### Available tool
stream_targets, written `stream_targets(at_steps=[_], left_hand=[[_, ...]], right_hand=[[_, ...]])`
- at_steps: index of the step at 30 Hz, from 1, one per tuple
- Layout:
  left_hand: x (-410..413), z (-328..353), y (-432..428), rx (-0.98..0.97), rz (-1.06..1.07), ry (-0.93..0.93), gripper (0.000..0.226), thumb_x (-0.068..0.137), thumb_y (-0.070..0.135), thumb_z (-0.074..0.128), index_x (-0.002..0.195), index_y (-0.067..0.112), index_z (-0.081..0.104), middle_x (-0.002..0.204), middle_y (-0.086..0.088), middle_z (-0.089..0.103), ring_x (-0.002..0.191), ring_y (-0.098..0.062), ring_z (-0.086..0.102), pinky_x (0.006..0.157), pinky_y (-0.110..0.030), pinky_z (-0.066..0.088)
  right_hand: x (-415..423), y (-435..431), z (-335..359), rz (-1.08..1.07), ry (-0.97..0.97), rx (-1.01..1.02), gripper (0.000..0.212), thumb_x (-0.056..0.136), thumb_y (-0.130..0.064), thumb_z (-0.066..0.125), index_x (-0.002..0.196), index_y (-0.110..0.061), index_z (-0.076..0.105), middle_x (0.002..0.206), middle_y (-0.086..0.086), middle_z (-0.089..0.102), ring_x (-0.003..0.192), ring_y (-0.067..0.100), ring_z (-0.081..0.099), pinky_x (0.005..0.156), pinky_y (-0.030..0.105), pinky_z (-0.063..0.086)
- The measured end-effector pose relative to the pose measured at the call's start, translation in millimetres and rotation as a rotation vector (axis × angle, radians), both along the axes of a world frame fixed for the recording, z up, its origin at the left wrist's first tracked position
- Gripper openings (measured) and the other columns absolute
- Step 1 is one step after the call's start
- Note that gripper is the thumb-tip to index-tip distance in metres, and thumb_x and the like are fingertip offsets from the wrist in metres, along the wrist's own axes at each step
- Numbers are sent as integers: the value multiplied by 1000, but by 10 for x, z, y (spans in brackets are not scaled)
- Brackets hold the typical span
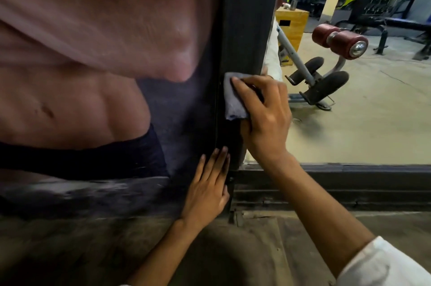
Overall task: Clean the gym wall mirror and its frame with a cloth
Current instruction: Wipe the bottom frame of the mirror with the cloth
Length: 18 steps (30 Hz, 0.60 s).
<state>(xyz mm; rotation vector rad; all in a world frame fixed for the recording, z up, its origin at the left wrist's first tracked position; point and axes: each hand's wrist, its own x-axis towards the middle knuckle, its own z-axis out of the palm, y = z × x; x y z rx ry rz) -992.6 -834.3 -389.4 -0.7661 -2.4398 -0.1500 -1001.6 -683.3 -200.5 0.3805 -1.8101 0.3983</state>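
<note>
Step in hand: wiping frame (247,29), vertical post w/ mirror (361,110) just right of it. Right hand (263,113) grip closed on cloth (233,101), pressed flat vs post. Left hand (207,190) open, braced low, prob. on poster (93,64) beside post. Next: stroke down to bottom rail, keep pressure.

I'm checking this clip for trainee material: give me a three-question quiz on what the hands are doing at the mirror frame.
1. True or false: the right hand presses the cloth against the dark vertical frame.
2. Where does the left hand rest?
A. On the mirror glass
B. Flat on the poster, beside the frame's lower end
C. On the cloth
3. Fill in: to the right of the frame, the mirror reflects a ____ with red roller pads.

Key: 1 true; 2 B; 3 gym bench.
</note>
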Motion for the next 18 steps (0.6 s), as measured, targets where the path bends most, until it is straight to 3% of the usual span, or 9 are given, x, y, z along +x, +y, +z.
stream_targets(at_steps=[4, 7, 9, 12, 15, 18], left_hand=[[-30, -47, 9, 13, 13, -15, 86, 93, 33, 55, 167, 2, 24, 177, -17, 16, 165, -30, 10, 132, -53, 17], [-20, -88, 24, 41, 2, -48, 72, 86, 29, 73, 150, 2, 54, 157, -19, 52, 153, -31, 38, 129, -52, 21], [13, -147, 18, 10, 5, -53, 70, 83, 29, 77, 146, 5, 59, 149, -20, 60, 145, -33, 49, 129, -51, 19], [8, -181, -14, 62, -36, -31, 79, 84, 29, 68, 155, 4, 44, 162, -20, 45, 151, -37, 44, 131, -49, 16], [34, -159, -31, 33, -48, -70, 89, 90, 33, 56, 167, 5, 23, 177, -14, 14, 165, -29, 13, 133, -50, 16], [56, -174, -68, 13, -39, -95, 94, 92, 33, 59, 170, 6, 14, 179, -10, 0, 166, -25, 2, 133, -51, 18]], right_hand=[[-81, -41, -431, -42, -62, 133, 44, 96, -12, 71, 140, -9, 67, 118, 18, 66, 103, 36, 56, 87, 46, 46], [34, -44, -1039, 23, -222, 302, 47, 92, -18, 78, 137, -9, 68, 115, 14, 62, 96, 36, 55, 78, 48, 48], [126, -10, -1242, 52, -315, 375, 45, 89, -23, 81, 131, -11, 71, 114, 11, 57, 97, 34, 52, 77, 48, 49], [171, -2, -928, 93, -253, 302, 39, 91, -24, 78, 127, -9, 73, 112, 15, 62, 94, 35, 56, 75, 46, 47], [123, -24, -281, 38, -30, 176, 38, 89, -13, 81, 125, -6, 75, 111, 20, 66, 97, 34, 55, 79, 43, 43], [8, -16, -11, -18, 23, 124, 36, 91, -8, 77, 127, -7, 74, 113, 22, 67, 101, 34, 54, 85, 46, 46]])
